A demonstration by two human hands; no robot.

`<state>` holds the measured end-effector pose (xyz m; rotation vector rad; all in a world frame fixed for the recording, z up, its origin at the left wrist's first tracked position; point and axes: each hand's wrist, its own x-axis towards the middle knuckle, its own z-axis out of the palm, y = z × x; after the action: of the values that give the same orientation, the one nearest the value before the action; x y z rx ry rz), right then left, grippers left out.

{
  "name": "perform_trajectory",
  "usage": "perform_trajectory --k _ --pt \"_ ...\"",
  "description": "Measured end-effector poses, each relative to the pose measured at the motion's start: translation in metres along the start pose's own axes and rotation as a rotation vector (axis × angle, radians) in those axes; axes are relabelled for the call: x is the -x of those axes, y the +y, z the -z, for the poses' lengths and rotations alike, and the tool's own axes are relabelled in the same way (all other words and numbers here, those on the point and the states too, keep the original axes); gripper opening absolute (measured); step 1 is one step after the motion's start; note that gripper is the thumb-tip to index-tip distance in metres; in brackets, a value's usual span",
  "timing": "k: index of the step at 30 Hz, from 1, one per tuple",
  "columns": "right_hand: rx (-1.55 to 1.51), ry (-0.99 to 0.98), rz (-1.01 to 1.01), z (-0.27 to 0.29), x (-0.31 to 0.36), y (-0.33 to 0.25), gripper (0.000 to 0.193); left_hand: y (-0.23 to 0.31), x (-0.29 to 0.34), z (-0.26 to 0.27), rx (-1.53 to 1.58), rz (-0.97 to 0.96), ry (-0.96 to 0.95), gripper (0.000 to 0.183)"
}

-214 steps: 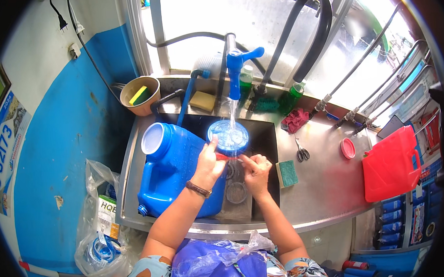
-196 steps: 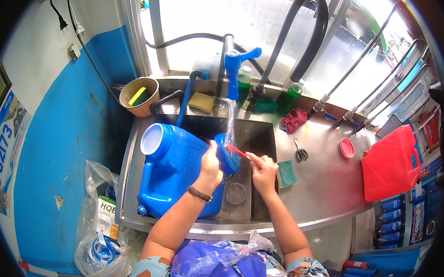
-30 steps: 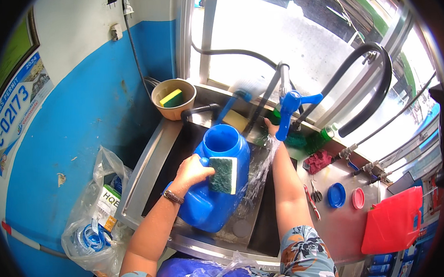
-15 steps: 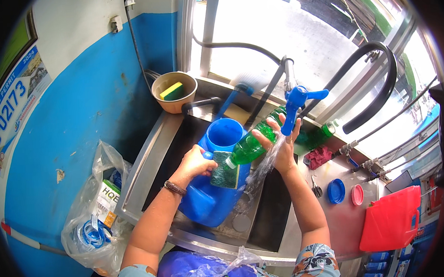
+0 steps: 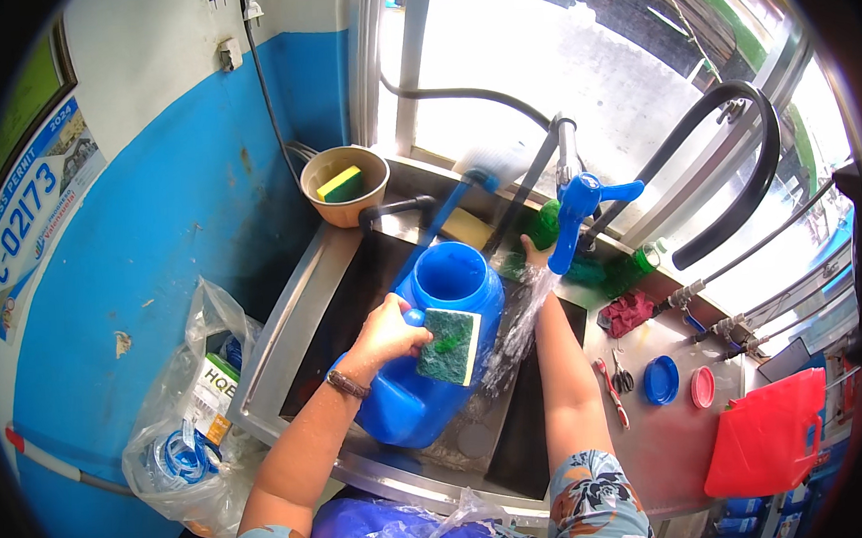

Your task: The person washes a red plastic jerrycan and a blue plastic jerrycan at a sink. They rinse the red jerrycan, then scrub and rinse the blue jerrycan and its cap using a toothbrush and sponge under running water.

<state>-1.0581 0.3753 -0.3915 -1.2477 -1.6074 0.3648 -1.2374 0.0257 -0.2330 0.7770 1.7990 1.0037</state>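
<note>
My left hand is closed on a scouring sponge, its dark green scrubbing side showing, with a pale edge. Just behind the sponge stands an open-topped blue plastic jug in the sink. My right hand reaches to the back of the sink, its fingers round a green plastic bottle. The blue-handled tap and the falling water hide part of that hand and bottle. Water runs past my right wrist into the sink.
More green bottles lie along the back ledge. On the right counter are a red cloth, scissors, a blue lid, a pink lid and a red plastic sheet. A tan pot holds another sponge.
My right hand has carried the green bottle away from the sponge, toward the back of the sink behind the tap. My left hand keeps the sponge by the jug.
</note>
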Motion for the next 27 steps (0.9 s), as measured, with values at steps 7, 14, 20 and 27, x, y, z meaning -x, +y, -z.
perform_trajectory --k 7,14,20,27 --pt "-0.164 -0.348 -0.15 0.084 0.049 -0.109 0.065 -0.005 -0.002 0.009 0.012 -0.001 0.049 0.052" --pt "-0.203 -0.682 0.079 0.174 0.175 -0.22 0.027 -0.013 -0.023 -0.018 0.046 -0.053 0.022 0.033" --pt "-0.04 -1.206 0.88 0.206 0.171 -0.2 0.066 0.003 -0.03 -0.021 -0.452 -0.18 -0.056 0.049" --pt "-0.265 -1.242 0.353 0.141 0.18 -0.206 0.052 0.044 0.026 -0.093 -0.866 -0.298 0.238 0.044"
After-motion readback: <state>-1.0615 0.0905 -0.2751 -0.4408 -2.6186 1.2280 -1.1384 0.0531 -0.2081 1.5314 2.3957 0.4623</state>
